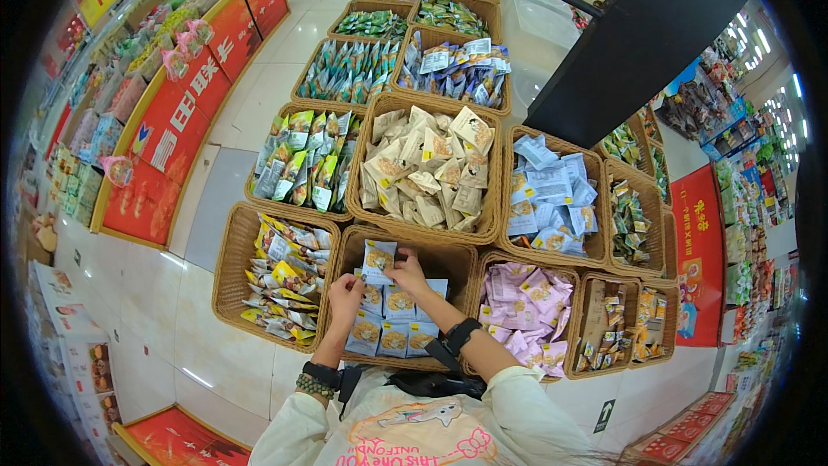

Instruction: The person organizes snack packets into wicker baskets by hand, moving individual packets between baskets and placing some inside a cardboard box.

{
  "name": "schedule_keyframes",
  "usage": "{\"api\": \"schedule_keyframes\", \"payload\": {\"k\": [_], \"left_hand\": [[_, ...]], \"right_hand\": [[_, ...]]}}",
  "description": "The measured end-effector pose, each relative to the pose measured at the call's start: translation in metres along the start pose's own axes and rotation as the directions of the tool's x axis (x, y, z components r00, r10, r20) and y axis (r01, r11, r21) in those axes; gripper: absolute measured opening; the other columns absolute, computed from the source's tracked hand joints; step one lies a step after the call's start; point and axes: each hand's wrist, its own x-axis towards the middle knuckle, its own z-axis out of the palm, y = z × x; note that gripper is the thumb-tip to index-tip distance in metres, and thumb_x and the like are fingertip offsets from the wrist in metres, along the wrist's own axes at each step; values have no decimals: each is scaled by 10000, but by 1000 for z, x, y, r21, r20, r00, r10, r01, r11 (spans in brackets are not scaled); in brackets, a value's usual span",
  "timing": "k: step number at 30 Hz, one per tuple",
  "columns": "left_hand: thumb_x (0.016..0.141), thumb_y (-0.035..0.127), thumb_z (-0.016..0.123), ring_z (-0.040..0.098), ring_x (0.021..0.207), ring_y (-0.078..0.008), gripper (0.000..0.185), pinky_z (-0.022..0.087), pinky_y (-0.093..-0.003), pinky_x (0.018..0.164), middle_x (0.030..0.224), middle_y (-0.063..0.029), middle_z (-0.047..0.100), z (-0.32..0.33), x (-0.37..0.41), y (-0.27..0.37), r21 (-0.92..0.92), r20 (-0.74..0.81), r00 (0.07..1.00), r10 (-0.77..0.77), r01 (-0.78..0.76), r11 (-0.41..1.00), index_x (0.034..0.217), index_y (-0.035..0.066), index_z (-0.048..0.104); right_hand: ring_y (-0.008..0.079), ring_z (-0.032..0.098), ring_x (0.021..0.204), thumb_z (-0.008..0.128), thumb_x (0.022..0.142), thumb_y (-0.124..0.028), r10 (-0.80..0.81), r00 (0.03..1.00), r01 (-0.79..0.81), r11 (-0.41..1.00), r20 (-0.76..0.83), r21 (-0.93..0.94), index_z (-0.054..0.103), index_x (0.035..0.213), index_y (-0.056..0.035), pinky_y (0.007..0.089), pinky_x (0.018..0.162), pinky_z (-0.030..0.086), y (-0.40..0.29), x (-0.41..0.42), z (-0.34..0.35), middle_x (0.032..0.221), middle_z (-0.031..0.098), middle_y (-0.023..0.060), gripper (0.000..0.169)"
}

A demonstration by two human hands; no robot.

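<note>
A white snack packet [380, 257] with a round printed food picture is held upright over a brown woven basket [446, 257]. My right hand [407, 274] grips it by its right side. At the packet's lower left corner, the fingers of my left hand [347, 298] are pinched together on the edge. Below both hands, similar white packets [394, 338] lie face up in rows in the near part of the basket. My forearms and a black wrist strap cover part of the basket's right side.
Neighbouring baskets hold yellow packets [291, 265], beige packets [427, 165], pink packets [527, 310] and pale blue packets [553, 188]. A black pillar [634, 45] rises at the back right. To the left, beyond a tiled aisle [239, 110], stands a red-fronted display stand [187, 110].
</note>
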Motion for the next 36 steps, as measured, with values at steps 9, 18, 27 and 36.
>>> {"api": "schedule_keyframes", "payload": {"k": [9,18,27,36], "left_hand": [[763,98,547,564,561,-153,147,437,-280,526,624,-93,592,-2,6,-5,175,62,992,111,-120,977,808,-38,581],[798,103,522,551,614,-138,168,430,-268,553,686,-82,587,-6,6,-21,96,68,993,91,-98,991,909,-17,557],[811,73,491,479,552,-83,155,396,-228,490,683,-18,527,-5,-6,-22,11,88,993,78,-79,997,947,8,528],[783,47,497,530,822,-297,175,429,-358,702,937,-158,540,-11,-8,22,361,155,923,353,-385,849,944,-9,538]], "right_hand": [[198,576,720,651,678,-101,-151,986,145,985,-69,-93,539,941,3,321,632,446,6,-5,-5,830,599,113,305],[282,557,745,633,685,-74,-371,921,278,842,-121,-463,547,946,18,362,651,449,-43,-45,-13,829,558,143,290],[299,541,882,523,704,12,-683,708,471,262,183,-842,588,960,-43,396,702,474,-53,-33,-6,882,562,113,269],[311,520,969,525,656,28,-505,815,442,225,284,-868,625,944,-81,378,745,484,-17,-9,-1,919,579,104,324]]}}
